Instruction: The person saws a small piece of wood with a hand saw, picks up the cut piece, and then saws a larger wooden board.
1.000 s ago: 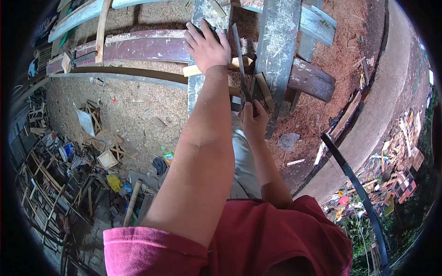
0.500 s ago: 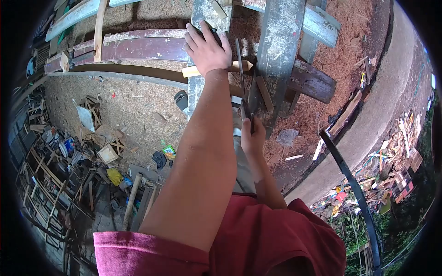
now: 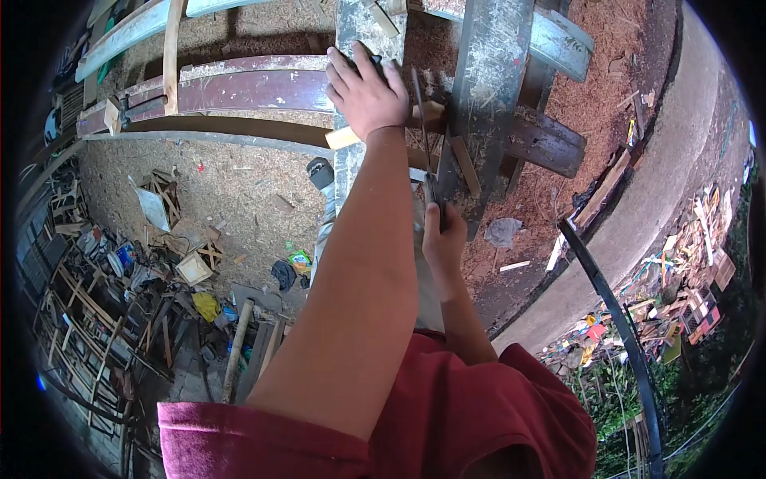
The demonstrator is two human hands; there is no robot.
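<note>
My left hand (image 3: 369,94) lies open and palm down, pressing on a pale strip of wood (image 3: 343,138) set across a paint-stained plank (image 3: 351,172). Part of the strip is hidden beneath the hand and wrist. In my right hand (image 3: 445,238), closed around its dark handle, is a handsaw (image 3: 425,132). Its thin blade points away from me and appears nearly edge-on, just right of my left wrist. A short wood piece (image 3: 431,110) shows beyond the blade, in the gap before the second plank (image 3: 491,60).
A small wood offcut (image 3: 466,166) rests on the right plank. Maroon beams (image 3: 247,90) cross below the planks. Sawdust (image 3: 239,176) covers the ground. Scrap wood (image 3: 96,311) is piled at left, and a dark curved strip (image 3: 610,311) stands at right.
The wood end right of the blade sits lower and looks darker than before. The saw and my right hand have shifted slightly. My left hand stays on the strip.
</note>
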